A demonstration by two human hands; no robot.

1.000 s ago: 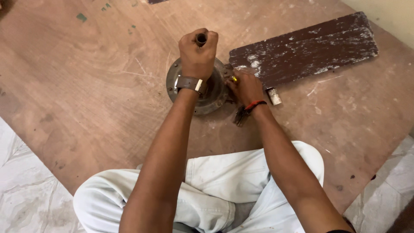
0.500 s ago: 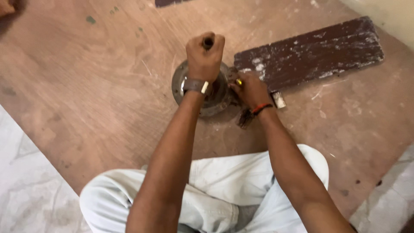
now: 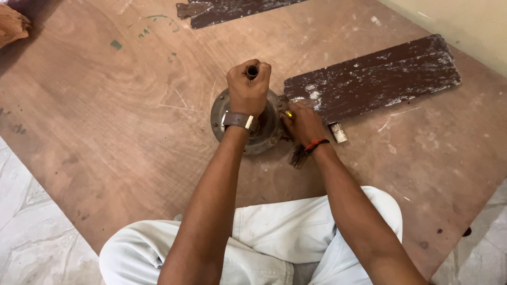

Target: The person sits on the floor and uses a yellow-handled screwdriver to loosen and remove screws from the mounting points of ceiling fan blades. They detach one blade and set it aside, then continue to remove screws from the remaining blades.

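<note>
Brown plywood sheet [image 3: 105,132] as work surface, scratched, green paint flecks toward 11 o'clock. Dark, paint-worn blade [image 3: 375,79] lying flat at 2 o'clock. Second dark blade [image 3: 227,8] at 12 o'clock, cut by frame edge. Pale marbled floor [image 3: 31,232] at 8 o'clock.

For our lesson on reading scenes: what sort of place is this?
Probably an informal repair spot on the floor. A person sits on a plywood sheet, the left hand gripping a worn fan motor's shaft, a worn dark fan blade alongside.
</note>
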